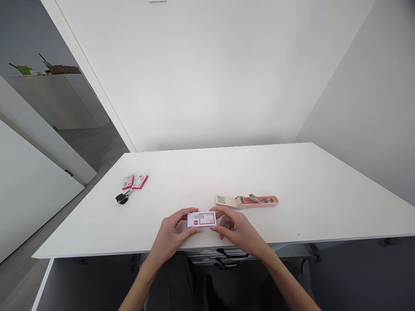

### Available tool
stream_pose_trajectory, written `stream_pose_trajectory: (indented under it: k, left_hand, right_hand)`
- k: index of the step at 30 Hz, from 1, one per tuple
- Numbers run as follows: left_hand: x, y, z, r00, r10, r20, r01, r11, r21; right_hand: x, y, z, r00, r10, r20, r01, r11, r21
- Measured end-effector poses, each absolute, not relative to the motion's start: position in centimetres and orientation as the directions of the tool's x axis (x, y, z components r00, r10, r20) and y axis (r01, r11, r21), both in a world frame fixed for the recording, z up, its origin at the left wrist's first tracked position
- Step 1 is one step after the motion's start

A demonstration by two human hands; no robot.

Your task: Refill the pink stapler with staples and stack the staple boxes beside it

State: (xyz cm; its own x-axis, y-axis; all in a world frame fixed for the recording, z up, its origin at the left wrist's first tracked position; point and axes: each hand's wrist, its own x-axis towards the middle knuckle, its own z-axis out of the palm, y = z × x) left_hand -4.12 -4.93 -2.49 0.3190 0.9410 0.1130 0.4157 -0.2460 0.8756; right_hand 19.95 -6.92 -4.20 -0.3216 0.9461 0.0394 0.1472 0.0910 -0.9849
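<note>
A small white box with red edges and print (207,219) is held level between both hands, just above the front part of the white table. My left hand (177,229) grips its left end, thumb at the near edge and fingers at the far edge. On the right end, my right hand (234,226) pinches it in the same way, with its other fingers curled. Just beyond the right hand lies what looks like an opened stapler (246,201), its cream part bearing a square code and its pink part showing metal pieces inside.
At the table's left lie two similar red and white boxes (140,182), touching or nearly so. A small black and metal tool (123,196) lies in front of them. Drawers with black handles (227,255) are below the table's front edge. A white wall (214,86) stands behind.
</note>
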Motion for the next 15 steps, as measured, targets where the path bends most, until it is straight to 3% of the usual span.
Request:
stream_pose_trajectory:
  k: [9,15]
  left_hand:
    - [-4.42,-4.81,-1.96,0.308,0.951,0.041,0.358,-0.156,0.921]
    - [-4.67,-4.85,-1.88,0.308,0.948,0.086,0.31,-0.185,0.933]
  right_hand:
    - [20.1,-6.9,-4.29,-0.319,0.947,0.04,0.12,0.082,-0.989]
    - [20.22,-6.96,-4.34,-0.311,0.949,0.044,0.123,0.087,-0.989]
